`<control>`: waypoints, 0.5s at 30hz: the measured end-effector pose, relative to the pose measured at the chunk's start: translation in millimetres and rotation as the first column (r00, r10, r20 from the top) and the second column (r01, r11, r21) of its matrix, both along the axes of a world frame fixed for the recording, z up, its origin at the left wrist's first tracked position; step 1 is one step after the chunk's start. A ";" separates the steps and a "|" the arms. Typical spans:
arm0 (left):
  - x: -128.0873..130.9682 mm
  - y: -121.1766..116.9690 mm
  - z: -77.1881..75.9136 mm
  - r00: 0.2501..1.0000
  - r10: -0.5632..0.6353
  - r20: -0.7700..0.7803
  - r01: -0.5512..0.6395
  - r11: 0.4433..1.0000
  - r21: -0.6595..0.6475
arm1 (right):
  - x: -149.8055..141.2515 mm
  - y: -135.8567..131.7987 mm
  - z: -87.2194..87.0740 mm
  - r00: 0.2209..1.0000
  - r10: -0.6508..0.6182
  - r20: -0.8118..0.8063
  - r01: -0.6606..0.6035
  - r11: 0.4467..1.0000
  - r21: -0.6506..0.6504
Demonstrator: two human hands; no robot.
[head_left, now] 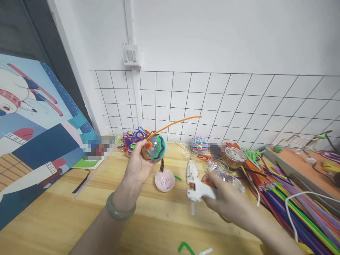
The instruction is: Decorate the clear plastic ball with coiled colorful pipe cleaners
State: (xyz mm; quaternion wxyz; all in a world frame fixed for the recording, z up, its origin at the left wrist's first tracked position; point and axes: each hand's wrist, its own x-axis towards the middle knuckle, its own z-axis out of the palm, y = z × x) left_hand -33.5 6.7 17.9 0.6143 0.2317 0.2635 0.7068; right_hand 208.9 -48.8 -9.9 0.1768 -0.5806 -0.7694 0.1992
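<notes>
My left hand [138, 161] is raised above the wooden table [58, 216], fingers closed round a clear plastic ball [154, 146] wrapped in green, purple and orange pipe cleaners. A long orange pipe cleaner [175, 123] sticks out of the ball toward the upper right. A grey-green bangle [120, 209] sits on that wrist. My right hand [225, 198] grips the handle of a white hot glue gun [195, 184], whose nozzle points up and away. A small pink bowl [164, 180] with glittery bits stands between the two hands.
A thick bundle of coloured pipe cleaners [297, 209] covers the right side. Another decorated ball [199, 144], clear plastic half-shells [217, 165] and a tape roll [233, 156] lie at the back. A wire grid [239, 106] lines the wall. A painted board [32, 131] leans at the left.
</notes>
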 end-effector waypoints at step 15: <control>27.4 -11.9 -3.9 0.992 -0.125 0.016 0.126 0.990 -0.063 | 17.0 -24.6 21.9 0.869 0.333 -0.366 -0.230 0.926 0.298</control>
